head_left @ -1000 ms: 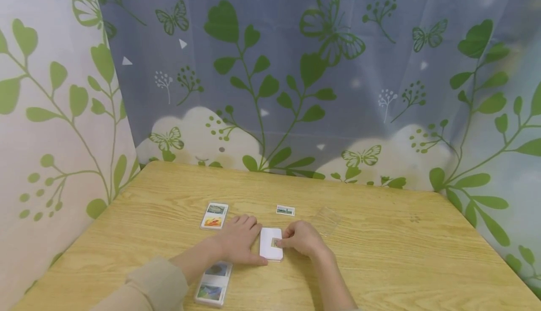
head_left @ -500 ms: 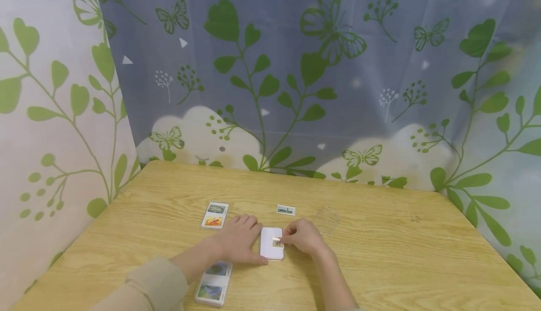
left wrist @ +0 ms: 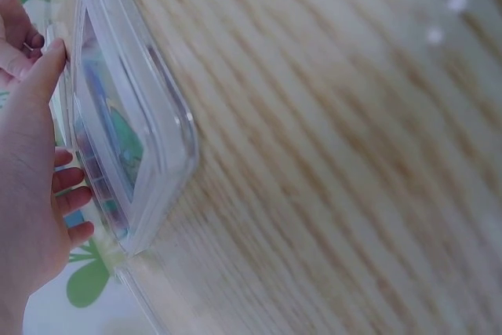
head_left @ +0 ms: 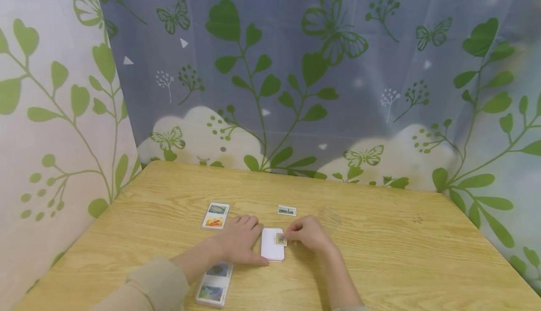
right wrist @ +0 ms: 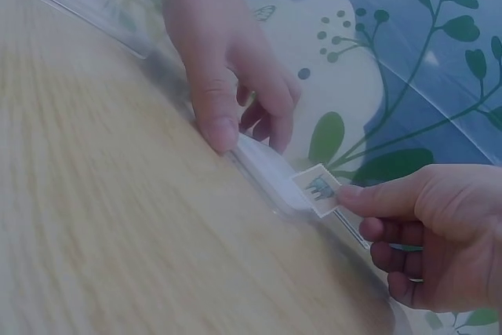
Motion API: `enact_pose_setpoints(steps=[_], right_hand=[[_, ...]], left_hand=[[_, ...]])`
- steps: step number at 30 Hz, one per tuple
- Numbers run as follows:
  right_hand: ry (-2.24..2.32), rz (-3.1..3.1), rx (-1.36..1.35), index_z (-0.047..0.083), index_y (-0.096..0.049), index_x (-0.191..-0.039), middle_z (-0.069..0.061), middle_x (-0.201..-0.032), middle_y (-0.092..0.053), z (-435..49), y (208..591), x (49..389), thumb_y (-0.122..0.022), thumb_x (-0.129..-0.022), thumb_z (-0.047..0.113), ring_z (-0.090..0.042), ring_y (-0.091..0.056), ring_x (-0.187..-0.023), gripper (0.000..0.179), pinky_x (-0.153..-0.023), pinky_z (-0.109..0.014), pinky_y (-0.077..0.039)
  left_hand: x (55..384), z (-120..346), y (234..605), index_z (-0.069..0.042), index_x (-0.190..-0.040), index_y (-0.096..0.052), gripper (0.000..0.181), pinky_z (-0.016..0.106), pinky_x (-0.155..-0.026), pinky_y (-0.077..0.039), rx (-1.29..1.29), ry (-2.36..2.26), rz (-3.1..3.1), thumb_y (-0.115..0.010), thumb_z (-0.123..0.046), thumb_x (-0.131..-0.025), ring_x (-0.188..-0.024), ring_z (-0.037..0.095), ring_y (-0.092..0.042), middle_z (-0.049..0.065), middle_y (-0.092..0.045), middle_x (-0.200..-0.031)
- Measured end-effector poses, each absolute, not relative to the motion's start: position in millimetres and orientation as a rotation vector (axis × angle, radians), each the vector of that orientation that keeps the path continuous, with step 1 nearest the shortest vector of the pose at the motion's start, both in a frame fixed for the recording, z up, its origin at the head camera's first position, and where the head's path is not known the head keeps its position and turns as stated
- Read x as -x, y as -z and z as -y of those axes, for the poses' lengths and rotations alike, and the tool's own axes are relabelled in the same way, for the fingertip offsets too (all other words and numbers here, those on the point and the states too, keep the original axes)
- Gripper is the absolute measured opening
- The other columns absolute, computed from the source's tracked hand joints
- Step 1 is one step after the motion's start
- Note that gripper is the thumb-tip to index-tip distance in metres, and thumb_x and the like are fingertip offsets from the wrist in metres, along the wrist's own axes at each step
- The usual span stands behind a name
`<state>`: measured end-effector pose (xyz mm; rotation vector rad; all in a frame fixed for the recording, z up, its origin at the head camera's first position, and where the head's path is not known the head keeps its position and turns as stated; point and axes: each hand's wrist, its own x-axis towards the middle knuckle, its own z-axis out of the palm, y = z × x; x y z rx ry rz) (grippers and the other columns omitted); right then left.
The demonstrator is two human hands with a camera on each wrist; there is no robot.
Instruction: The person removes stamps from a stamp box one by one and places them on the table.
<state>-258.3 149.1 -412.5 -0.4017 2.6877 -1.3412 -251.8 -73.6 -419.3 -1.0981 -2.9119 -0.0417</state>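
My right hand (head_left: 312, 234) pinches a small postage stamp (head_left: 281, 239) between thumb and index finger. In the right wrist view the stamp (right wrist: 318, 189) has a white border and a dark figure, and stands tilted at the end of a white card stack (head_left: 270, 250). The stack appears to sit in a clear case. Along its left side rests my left hand (head_left: 240, 241), thumb at the near corner and fingertips near the far corner. Beyond the stack lies another stamp (head_left: 287, 210), flat on the table.
A clear-cased picture card (head_left: 216, 215) lies left of the hands. Another clear case with pictures (head_left: 214, 285) sits nearer, partly under the left forearm; it looms large in the left wrist view. A transparent lid-like piece (head_left: 330, 219) lies behind the right hand on the wooden table (head_left: 380, 236).
The right hand has shifted slightly right with the stamp, from over the stack's middle to its right edge. More of the stamp's face shows now. The left hand keeps its place.
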Motion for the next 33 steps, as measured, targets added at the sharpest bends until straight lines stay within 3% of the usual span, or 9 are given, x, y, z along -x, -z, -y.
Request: enact_pose_setpoints(steps=[17,28,33], right_hand=[[1.378,-2.777,0.257,0.005,-0.071,-0.081,0.000,-0.084,-0.066,-160.9,405.4,278.5,-0.071,-0.080,0.015,-0.016,-0.052,-0.077,0.010,-0.065,-0.029,-0.043],[1.409,-2.770,0.206,0.003,-0.070,-0.078,-0.002,-0.087,-0.065,-166.8,406.9,290.5,-0.073,-0.077,0.015,-0.018,-0.052,-0.082,0.012,-0.068,-0.028,-0.040],[1.346,-2.808,0.254,0.003,-0.070,-0.077,-0.001,-0.083,-0.064,-164.9,407.6,294.6,-0.071,-0.079,0.013,-0.016,-0.049,-0.074,0.010,-0.062,-0.026,-0.038]], left_hand=[[248.8,74.0,417.2,-0.004,-0.131,-0.047,0.091,0.045,-0.100,-0.034,1.096,0.012,2.902,-0.043,-0.076,-0.076,-0.111,0.022,-0.042,0.007,-0.047,-0.120],[249.3,73.3,421.1,-0.005,-0.131,-0.047,0.092,0.045,-0.100,-0.034,1.077,0.023,2.910,-0.043,-0.077,-0.075,-0.113,0.022,-0.043,0.007,-0.048,-0.122],[251.3,73.5,421.8,-0.006,-0.132,-0.046,0.092,0.045,-0.101,-0.033,1.074,0.015,2.903,-0.042,-0.078,-0.075,-0.113,0.022,-0.042,0.007,-0.047,-0.122]])
